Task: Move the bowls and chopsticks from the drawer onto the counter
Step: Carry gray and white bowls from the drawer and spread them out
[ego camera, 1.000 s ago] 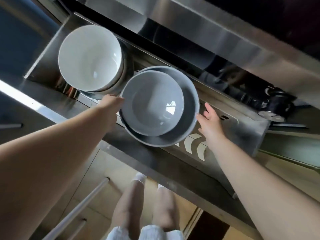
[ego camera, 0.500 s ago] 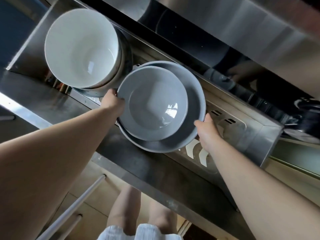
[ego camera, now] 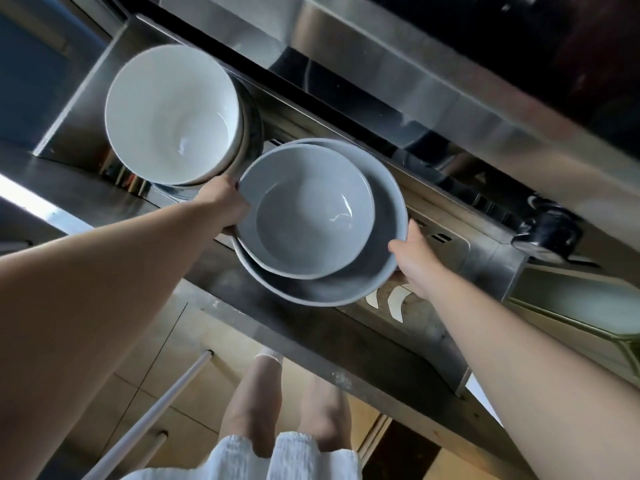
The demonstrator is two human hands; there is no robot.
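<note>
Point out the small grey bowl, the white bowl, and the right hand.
small grey bowl [ego camera: 304, 216]: head view, inner base.
white bowl [ego camera: 169, 112]: head view, inside wall.
right hand [ego camera: 414, 259]: head view, back of hand.

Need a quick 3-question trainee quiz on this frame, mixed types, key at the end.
1. True or false: the smaller grey bowl sits nested inside the larger grey bowl.
2. Which hands hold the grey stack? A) left hand only B) right hand only C) both
3. Fill in: the white bowl lies to the ____ of the grey stack in the picture.

Key: 1 true; 2 C, one hand grips the rim at each side; 3 upper left, in the steel drawer.
</note>
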